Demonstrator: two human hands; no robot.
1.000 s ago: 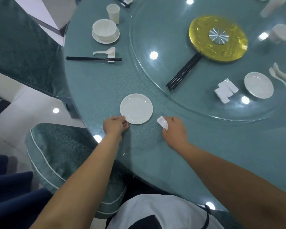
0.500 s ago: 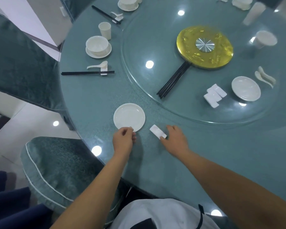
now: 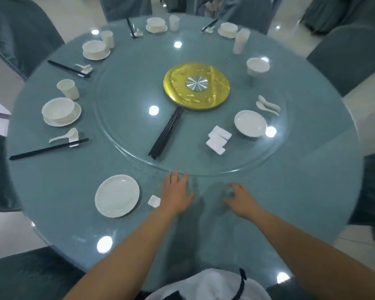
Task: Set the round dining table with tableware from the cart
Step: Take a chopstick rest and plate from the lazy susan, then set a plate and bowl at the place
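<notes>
Roughly half done, I judge: four far settings stand complete, the near-edge plate (image 3: 117, 195) and chopstick rest (image 3: 154, 201) are laid, supplies wait on the glass turntable (image 3: 275, 154), and the left hand (image 3: 176, 192) lies flat and the right hand (image 3: 240, 199) loosely curled, both empty on the worktop (image 3: 301, 191).

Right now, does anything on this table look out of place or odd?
Nothing is spilled or broken. The near setting is only a plate and a chopstick rest; loose chopsticks, rests and spoons lie on the glass turntable.
</notes>
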